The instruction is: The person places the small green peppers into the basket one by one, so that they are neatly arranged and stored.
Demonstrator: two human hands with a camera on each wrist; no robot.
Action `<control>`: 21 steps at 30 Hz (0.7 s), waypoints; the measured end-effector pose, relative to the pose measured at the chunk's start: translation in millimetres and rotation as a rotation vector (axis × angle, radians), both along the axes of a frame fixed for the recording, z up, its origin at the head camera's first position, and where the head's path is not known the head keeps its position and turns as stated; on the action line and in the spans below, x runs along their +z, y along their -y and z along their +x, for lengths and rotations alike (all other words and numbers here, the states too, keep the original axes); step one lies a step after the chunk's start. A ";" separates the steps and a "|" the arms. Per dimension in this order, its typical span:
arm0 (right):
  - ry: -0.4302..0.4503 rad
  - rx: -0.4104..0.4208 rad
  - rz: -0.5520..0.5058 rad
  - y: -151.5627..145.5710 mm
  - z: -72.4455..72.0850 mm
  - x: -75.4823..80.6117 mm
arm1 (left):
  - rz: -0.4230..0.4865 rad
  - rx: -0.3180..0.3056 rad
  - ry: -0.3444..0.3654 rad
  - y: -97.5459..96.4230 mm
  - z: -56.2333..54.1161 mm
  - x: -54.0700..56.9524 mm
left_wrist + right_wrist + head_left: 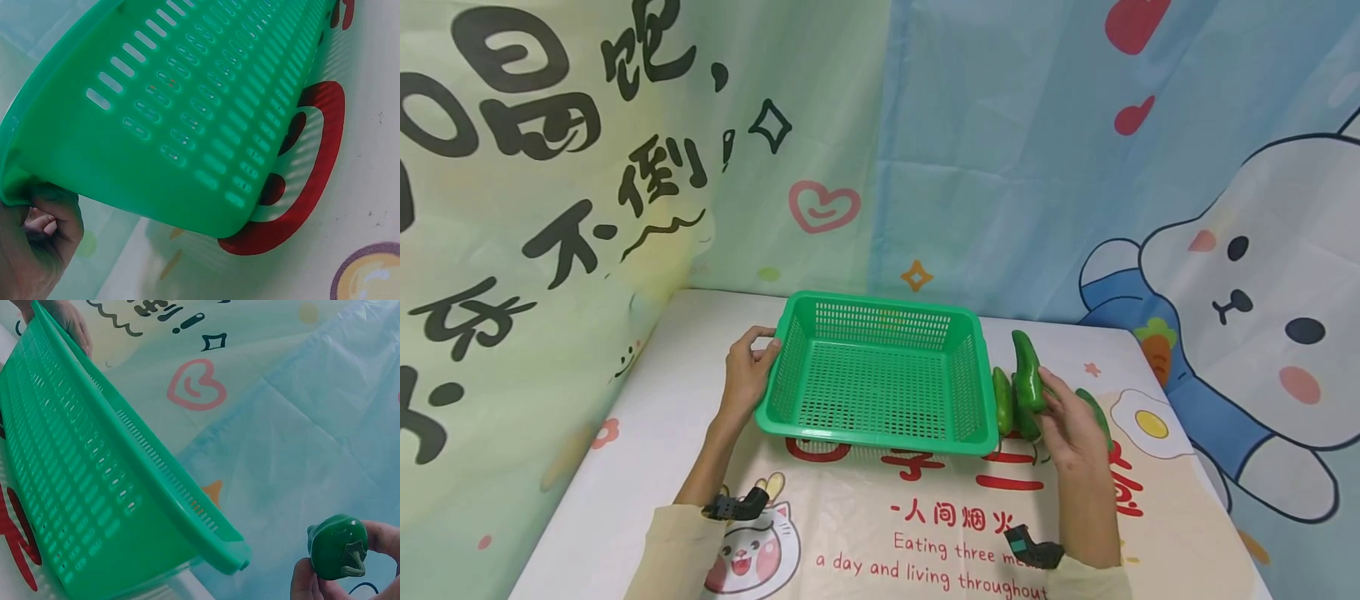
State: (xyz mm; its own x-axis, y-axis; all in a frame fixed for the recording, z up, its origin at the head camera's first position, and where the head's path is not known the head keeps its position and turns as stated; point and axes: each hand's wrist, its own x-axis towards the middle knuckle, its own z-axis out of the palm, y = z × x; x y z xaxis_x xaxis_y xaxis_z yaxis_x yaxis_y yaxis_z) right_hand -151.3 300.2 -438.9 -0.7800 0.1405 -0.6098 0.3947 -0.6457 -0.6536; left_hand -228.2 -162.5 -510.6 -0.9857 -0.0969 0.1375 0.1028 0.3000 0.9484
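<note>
A green plastic basket [872, 383] with slotted walls sits in the middle of the table, its bottom bare. My left hand [747, 371] grips its left rim, fingers curled under the edge in the left wrist view. To the right of the basket, my right hand [1072, 421] pinches a long green pepper [1028, 373] between thumb and fingers, raised and pointing away from me. In the right wrist view the pepper's stem end [353, 559] faces the camera. More green peppers [1003, 402] lie between basket and hand, partly hidden by the held one.
Another green pepper [1094, 417] lies right of my right hand, partly covered by it. The table [625, 467] has a printed cover with red lettering and cartoons. A printed cloth [985, 167] hangs behind the table's back edge and along its left side.
</note>
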 end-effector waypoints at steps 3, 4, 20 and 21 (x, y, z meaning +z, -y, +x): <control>-0.015 0.006 -0.004 2.3 0.8 1.1 | 0.002 0.004 0.000 0.1 0.6 0.2; -0.019 0.007 -0.003 2.9 1.2 1.5 | 0.002 0.004 0.000 0.2 0.7 0.1; -0.045 -0.005 -0.045 18.2 4.0 11.9 | 0.000 0.005 0.002 0.2 -0.7 -0.9; -0.057 0.006 -0.036 19.9 3.5 12.5 | 0.001 0.006 0.003 0.4 -0.8 -1.3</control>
